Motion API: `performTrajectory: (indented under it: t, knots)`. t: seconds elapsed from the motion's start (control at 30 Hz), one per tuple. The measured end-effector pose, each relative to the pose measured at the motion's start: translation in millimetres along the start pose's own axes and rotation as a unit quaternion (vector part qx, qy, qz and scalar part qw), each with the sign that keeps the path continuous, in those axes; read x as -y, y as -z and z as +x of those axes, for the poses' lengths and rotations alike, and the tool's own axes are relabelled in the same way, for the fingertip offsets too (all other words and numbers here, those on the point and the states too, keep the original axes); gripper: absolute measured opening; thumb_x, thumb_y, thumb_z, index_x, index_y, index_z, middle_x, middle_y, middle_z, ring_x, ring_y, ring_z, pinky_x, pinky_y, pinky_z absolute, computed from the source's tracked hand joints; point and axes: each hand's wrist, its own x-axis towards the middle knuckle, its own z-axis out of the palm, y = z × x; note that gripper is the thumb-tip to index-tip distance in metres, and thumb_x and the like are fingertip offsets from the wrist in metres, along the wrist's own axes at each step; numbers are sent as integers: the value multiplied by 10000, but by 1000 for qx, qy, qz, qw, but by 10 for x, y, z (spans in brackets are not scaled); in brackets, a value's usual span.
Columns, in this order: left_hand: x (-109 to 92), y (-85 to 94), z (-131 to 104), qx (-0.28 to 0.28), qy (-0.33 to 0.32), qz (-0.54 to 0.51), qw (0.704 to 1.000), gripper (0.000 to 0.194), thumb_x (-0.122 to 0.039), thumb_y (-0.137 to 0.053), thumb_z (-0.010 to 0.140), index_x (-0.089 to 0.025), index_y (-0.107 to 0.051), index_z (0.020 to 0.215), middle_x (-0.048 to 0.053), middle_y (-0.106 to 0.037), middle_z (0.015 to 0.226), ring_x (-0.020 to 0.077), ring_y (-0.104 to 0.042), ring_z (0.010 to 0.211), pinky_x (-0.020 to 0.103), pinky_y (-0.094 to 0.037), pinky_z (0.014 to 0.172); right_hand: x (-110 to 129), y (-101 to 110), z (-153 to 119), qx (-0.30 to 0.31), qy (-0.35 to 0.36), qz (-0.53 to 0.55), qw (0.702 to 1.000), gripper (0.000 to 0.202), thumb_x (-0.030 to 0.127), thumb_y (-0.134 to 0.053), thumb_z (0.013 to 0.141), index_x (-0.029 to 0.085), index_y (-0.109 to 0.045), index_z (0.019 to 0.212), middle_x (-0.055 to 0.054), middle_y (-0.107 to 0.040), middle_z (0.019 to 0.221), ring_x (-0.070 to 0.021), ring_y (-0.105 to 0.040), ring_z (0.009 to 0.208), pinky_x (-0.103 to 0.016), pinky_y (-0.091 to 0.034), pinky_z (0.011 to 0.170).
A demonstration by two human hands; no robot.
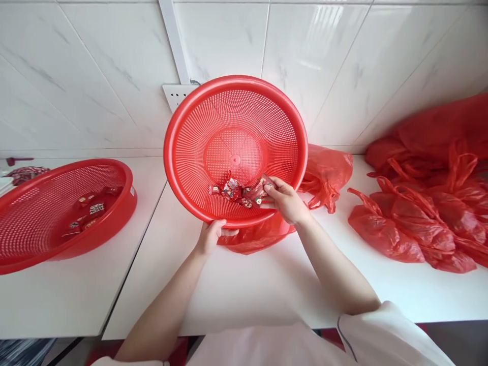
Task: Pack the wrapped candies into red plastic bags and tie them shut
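A round red plastic colander (235,117) is tilted toward me above the white table. My left hand (213,236) grips its lower rim, the thumb on the near side and fingers beneath. Inside the colander, my right hand (284,199) pinches red wrapped packets (260,192) near the lower right wall. Several more small red packets (232,189) with printed pictures lie beside them at the bottom. Their contents cannot be seen. Below the colander a red plastic bag (253,239) lies on the table, partly hidden by it.
At the left stands a second red colander (95,246) holding several small packets (95,208). Knotted red bags (412,229) are heaped at the right. Another red bag (328,170) sits behind the colander. A power socket (177,94) is on the tiled wall (316,61).
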Motion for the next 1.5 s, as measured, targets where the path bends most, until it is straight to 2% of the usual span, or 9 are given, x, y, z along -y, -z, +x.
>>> performTrajectory:
  t: [0.13,0.23,0.37,0.6,0.83,1.03,1.2,1.4,1.5]
  knots:
    - [-61,66,45,-23,-19,-8,1000,418,-202,-652,729,-180,-597,1142,60,-677,1082,278,-648,1023,441,-617,771,28,28,7,-11,-57,176,983,389,356,-760,729,256,-586,1063,35,-680,917,-106,-676,775,-298,-565,829]
    - [-105,94,67,-41,-25,-11,999,414,-192,-655,704,-189,-599,1114,45,-679,1070,271,-648,1022,439,-616,780,10,13,-1,-15,-60,170,983,427,271,-838,625,228,-634,997,26,-704,886,-102,-669,769,-253,-555,805]
    - [-151,112,85,-62,-37,-20,997,412,-180,-657,678,-202,-602,1085,29,-682,1028,267,-646,1029,437,-614,787,-19,-30,-8,23,-36,147,988,358,265,-825,634,197,-672,951,-1,-721,871,-141,-679,806,-305,-554,824]
    - [-196,142,102,-94,-46,-28,994,438,-173,-649,653,-232,-580,1081,1,-681,987,237,-642,1030,412,-611,803,102,-30,-90,90,51,-86,991,140,243,-652,787,179,-692,905,-35,-729,927,-207,-680,887,-373,-547,847]
    - [-187,119,99,-85,-59,-28,994,460,-161,-669,677,-254,-571,1117,-15,-673,976,215,-633,1035,406,-605,824,314,21,-311,167,96,-423,885,498,71,-487,829,331,-600,1238,31,-685,1174,-182,-655,1045,-339,-518,914]
    - [-110,19,39,-63,-35,-28,997,401,-181,-684,683,-228,-605,1073,2,-675,1049,229,-642,1025,443,-603,831,295,25,-279,123,149,-424,885,284,179,-455,925,233,-647,1126,-29,-715,1053,-181,-678,904,-318,-527,818]
    - [21,-99,-78,4,12,-13,1000,277,-224,-676,732,-168,-646,1001,56,-681,1085,285,-640,1045,464,-605,811,81,-96,-173,84,153,-467,867,312,266,-461,951,202,-569,1236,-97,-642,1209,-215,-620,1089,-347,-486,921]
    - [43,-140,-114,29,37,-27,999,346,-206,-653,765,-178,-621,1109,66,-666,1153,286,-645,1048,454,-604,800,-16,-177,-141,189,156,-482,841,464,435,-566,891,158,-577,1263,-142,-628,1179,-253,-597,1088,-417,-477,940]
    - [9,-110,-69,23,32,-39,998,344,-209,-646,761,-187,-621,1103,56,-669,1142,277,-645,1049,447,-602,808,37,-139,-146,232,168,-424,859,437,334,-682,809,183,-619,1215,-116,-641,1169,-233,-617,1041,-386,-506,905]
